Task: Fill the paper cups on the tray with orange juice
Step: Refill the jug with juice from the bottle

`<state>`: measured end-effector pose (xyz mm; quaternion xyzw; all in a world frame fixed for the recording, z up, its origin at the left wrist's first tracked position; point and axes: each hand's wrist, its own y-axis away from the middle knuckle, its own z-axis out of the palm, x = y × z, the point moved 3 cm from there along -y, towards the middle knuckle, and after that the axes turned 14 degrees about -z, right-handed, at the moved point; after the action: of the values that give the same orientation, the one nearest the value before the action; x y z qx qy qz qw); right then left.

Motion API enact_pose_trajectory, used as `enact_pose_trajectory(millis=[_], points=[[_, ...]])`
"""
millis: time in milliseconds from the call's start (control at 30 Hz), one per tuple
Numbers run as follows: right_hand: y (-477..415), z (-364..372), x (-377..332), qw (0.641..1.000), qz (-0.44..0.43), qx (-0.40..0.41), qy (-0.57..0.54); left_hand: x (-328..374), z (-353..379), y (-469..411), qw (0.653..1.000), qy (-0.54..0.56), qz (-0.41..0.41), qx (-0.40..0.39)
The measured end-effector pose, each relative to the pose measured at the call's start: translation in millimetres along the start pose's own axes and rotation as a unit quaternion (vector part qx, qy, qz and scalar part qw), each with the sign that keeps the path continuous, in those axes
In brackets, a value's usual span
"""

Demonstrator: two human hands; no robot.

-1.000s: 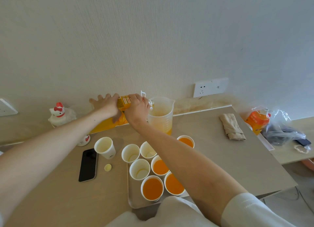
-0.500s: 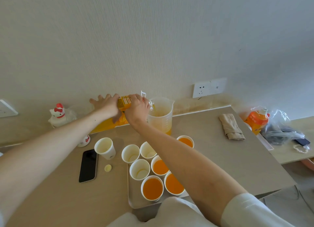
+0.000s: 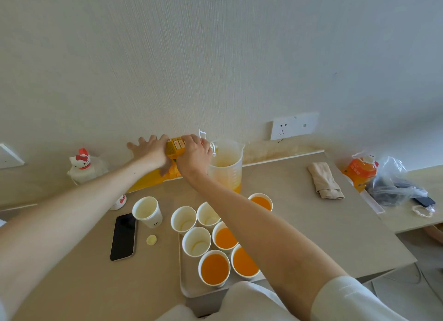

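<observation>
Head view: the bottle (image 3: 176, 148) lies tipped, mouth at the jug (image 3: 226, 174) rim. The left grip (image 3: 148, 152) splays round its body; the right grip (image 3: 195, 155) wraps the neck. The bottle is likely heavy, slick and sloshing, so both holds suit. Empty cups (image 3: 196, 241) wait on the tray (image 3: 185, 284) before the jug.

Soft daylight, wide-angle edge distortion.

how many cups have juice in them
4 cups: one far right, one in the middle, two at the near edge. The right arm could hide another.
</observation>
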<state>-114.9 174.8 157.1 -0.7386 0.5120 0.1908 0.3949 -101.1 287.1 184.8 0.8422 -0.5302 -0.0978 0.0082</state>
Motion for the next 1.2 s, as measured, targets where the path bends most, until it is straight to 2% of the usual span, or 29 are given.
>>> enact_pose_trajectory(millis=[433, 567, 667, 767, 833, 900, 933, 1000, 1033, 1100, 1200], points=[[-2, 1, 7, 0.995, -0.066, 0.002, 0.074, 6, 17, -14, 0.998, 0.055, -0.004, -0.025], [-3, -4, 3, 0.99, -0.107, 0.002, 0.089, 4, 23, -19, 0.992, 0.124, -0.011, -0.033], [-5, -7, -2, 0.978, -0.172, 0.007, 0.12, -5, 24, -30, 0.974, 0.221, -0.025, -0.045], [-6, -7, -7, 0.962, -0.222, 0.107, 0.117, -20, 21, -40, 0.936, 0.347, -0.036, -0.051], [-6, -2, -4, 0.957, -0.225, 0.148, 0.111, -32, 20, -46, 0.897, 0.436, -0.041, -0.059], [-6, 2, 1, 0.967, -0.189, 0.146, 0.086, -44, 21, -53, 0.866, 0.495, -0.019, -0.075], [-7, 5, 4, 0.981, -0.15, 0.114, 0.051, -48, 23, -56, 0.851, 0.516, -0.011, -0.091], [-13, 11, 9, 0.998, -0.038, 0.001, -0.041, -54, 28, -59, 0.821, 0.559, -0.007, -0.115], [-16, 16, 12, 0.995, 0.022, -0.057, -0.076, -54, 32, -59, 0.811, 0.572, -0.011, -0.122], [-21, 25, 13, 0.98, 0.089, -0.137, -0.114, -52, 41, -62, 0.798, 0.588, -0.008, -0.127], [-26, 36, 10, 0.97, 0.112, -0.171, -0.132, -47, 59, -64, 0.784, 0.606, 0.006, -0.134]])
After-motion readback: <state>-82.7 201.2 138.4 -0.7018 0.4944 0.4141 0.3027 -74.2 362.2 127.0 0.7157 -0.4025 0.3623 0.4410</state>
